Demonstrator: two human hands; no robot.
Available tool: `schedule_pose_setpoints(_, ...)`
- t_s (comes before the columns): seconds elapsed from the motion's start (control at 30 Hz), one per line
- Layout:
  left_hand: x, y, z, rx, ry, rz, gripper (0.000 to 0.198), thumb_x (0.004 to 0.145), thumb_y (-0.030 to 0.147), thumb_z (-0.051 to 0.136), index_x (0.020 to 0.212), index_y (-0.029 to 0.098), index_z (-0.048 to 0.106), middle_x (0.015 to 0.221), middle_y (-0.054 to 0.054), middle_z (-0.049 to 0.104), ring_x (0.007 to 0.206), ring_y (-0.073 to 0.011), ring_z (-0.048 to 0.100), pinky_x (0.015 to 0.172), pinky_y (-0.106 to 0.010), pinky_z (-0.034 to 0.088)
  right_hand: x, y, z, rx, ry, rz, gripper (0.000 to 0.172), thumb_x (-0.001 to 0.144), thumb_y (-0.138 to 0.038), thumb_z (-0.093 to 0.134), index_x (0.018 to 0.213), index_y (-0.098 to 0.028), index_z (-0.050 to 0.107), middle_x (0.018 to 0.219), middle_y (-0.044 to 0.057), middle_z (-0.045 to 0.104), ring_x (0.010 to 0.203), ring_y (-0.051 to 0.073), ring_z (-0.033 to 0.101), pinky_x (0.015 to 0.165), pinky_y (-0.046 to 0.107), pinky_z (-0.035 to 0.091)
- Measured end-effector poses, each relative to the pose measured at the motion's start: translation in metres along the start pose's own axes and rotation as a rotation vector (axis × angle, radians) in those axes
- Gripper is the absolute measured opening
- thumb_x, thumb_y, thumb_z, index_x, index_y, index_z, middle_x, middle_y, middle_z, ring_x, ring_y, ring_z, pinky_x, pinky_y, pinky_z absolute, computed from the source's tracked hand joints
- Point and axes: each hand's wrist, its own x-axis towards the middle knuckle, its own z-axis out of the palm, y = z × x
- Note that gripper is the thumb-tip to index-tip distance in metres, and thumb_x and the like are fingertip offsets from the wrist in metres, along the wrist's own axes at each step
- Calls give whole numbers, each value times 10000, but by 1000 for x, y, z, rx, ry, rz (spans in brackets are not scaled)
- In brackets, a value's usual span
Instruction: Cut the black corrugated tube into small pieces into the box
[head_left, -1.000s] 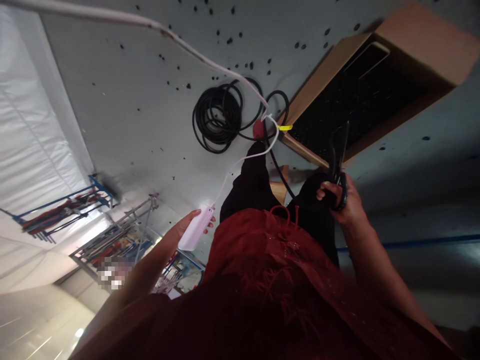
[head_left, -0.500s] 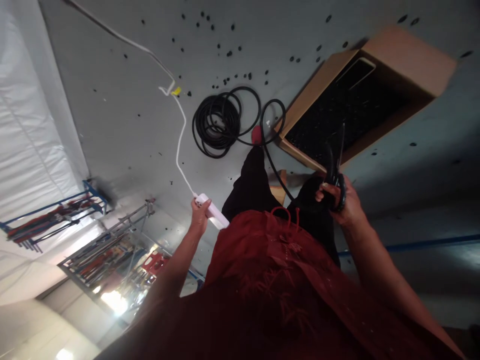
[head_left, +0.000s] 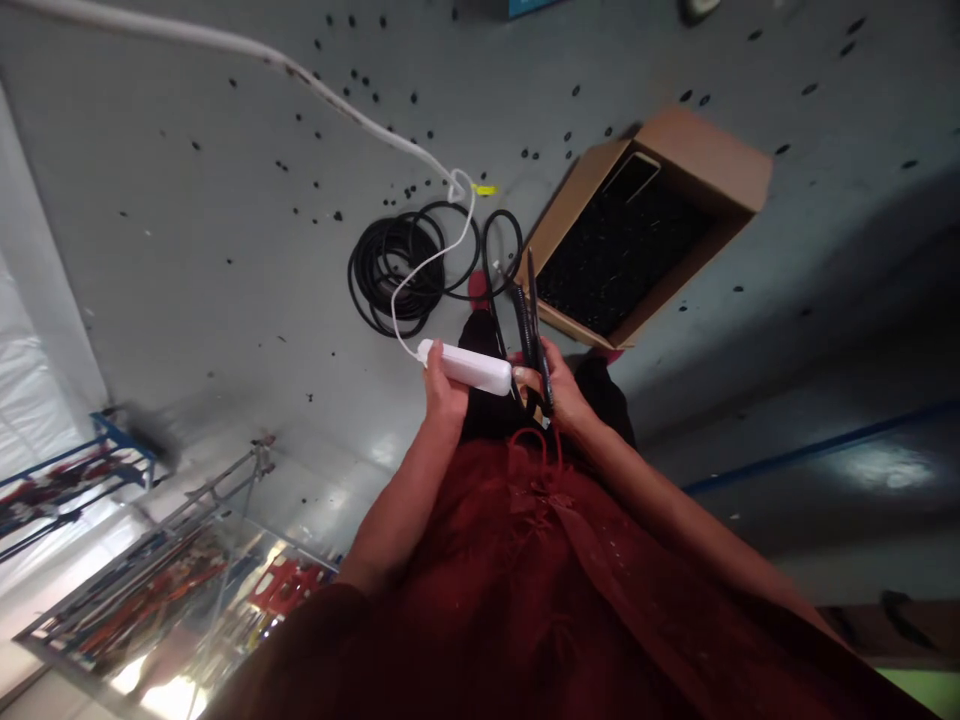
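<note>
This looks like a workshop or industrial work area: a speckled grey floor (head_left: 225, 250), metal racks (head_left: 172, 570) holding long-handled tools, white plastic sheeting (head_left: 37, 400) along one side, a cardboard box (head_left: 585, 210) and a coil of black cable (head_left: 375, 275).

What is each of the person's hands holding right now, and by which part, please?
The left hand grips a white power strip near its corded end. The right hand holds a black corrugated cable a little below its free end.

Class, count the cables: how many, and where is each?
2. A white cable runs from the power strip in the left hand; a black cable lies coiled on the floor, looping toward the right hand. More may be hidden.
</note>
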Motion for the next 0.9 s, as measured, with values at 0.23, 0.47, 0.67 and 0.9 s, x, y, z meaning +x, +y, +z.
schedule_pose_setpoints(0.23, -5, -24, 9, -103, 83, -133, 302, 841, 412, 519, 1009, 161, 528, 886, -66, 614, 853, -179, 620, 845, -319, 500, 0, 4, -13, -358, 18, -171, 807, 611, -346, 775, 1324, -253, 409, 1183, 55, 562, 1051, 250, 544, 900, 385, 434)
schedule_pose_setpoints(0.47, -21, -22, 6, -86, 55, -70, 275, 850, 378, 570, 1015, 159, 554, 944, -77, 650, 912, -184, 628, 880, -332, 508, 3, 7, -17, -322, -13, -162, 728, 644, -362, 750, 1279, -245, 415, 1025, 41, 594, 897, 218, 568, 820, 365, 454)
schedule_pose_setpoints(0.67, -32, -11, 12, -54, -107, 20, 319, 789, 299, 680, 1067, 180, 579, 1066, -71, 667, 1062, -195, 606, 914, -317, 506, -3, -13, -23, -262, -15, -194, 684, 639, -352, 753, 1243, -280, 439, 945, 15, 583, 787, 189, 555, 733, 344, 471)
schedule_pose_setpoints(0.9, -83, 27, -17, 736, -346, -158, 407, 619, 160, 783, 1011, 169, 674, 993, -82, 683, 915, -197, 630, 880, -356, 489, -8, -48, -41, -202, -30, -189, 670, 584, -266, 790, 1184, -274, 494, 749, -47, 522, 609, 122, 460, 577, 270, 420)
